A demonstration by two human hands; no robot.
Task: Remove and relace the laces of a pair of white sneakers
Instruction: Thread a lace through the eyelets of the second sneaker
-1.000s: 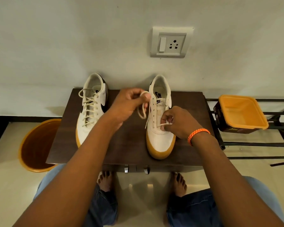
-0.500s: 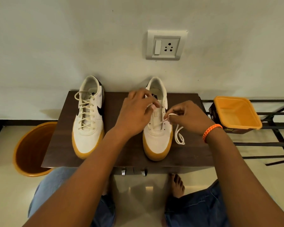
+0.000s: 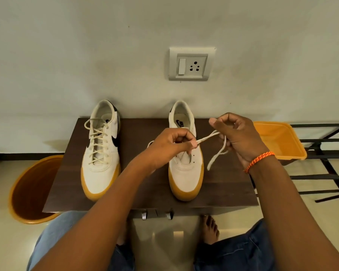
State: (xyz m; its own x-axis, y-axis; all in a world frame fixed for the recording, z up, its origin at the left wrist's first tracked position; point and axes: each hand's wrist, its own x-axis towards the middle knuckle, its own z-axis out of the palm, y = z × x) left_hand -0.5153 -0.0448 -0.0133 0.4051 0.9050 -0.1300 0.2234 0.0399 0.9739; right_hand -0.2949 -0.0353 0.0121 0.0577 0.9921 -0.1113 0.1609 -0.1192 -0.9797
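Two white sneakers with tan soles stand on a dark wooden table, toes toward me. The left sneaker is fully laced. The right sneaker shows bare eyelets. Its cream lace is stretched between my hands above the shoe, with a loop and loose end hanging to the right of it. My left hand pinches the lace over the shoe's tongue. My right hand, with an orange wristband, grips the lace to the right of the shoe.
An orange bucket sits on the floor left of the table. An orange tub rests on a black metal rack at the right. A wall socket is above the shoes. My knees and bare feet are below the table edge.
My right hand has moved up and to the right, pulling the lace out of the right sneaker's eyelets. My left hand shifted from the tongue area to pinching the lace.
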